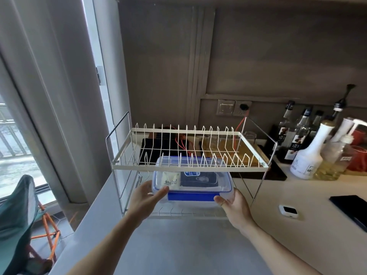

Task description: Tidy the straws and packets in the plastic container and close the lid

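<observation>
Both hands grip the plastic container point(191, 185) — left hand point(146, 199) and right hand point(233, 205) at its near corners — under the wire rack point(188, 149); lid point(224, 183) on, packets point(170, 180) inside.

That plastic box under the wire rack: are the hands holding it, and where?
Yes. The left hand and right hand grip the lidded plastic container at its near corners.
</observation>
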